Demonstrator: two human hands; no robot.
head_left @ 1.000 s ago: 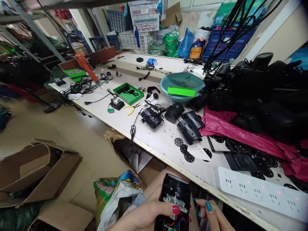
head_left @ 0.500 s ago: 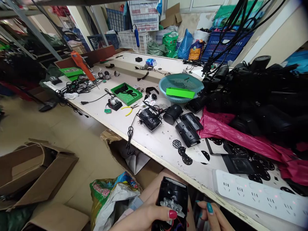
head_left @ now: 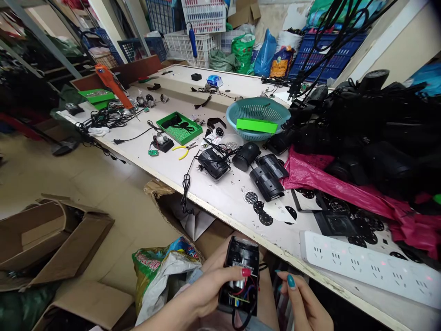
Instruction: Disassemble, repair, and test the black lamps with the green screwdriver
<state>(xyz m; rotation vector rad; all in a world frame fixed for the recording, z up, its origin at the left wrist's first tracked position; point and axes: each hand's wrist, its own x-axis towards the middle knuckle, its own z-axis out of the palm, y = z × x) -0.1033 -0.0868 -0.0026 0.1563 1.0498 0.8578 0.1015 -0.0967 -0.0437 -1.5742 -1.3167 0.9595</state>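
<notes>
Black lamp housing [head_left: 241, 276] with exposed wiring, held low in front of the bench [head_left: 220, 197].
Left hand [head_left: 210, 294] grips its side, thumb pressed on top, open back tilted up so red and blue wires show; right hand [head_left: 303, 305] hovers beside, fingers loosely curled. No writing is legible.

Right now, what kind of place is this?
Probably a small electronics assembly workshop: a worktable strewn with black housings, yellow pliers, a white power strip, and stacked crates behind.
</notes>
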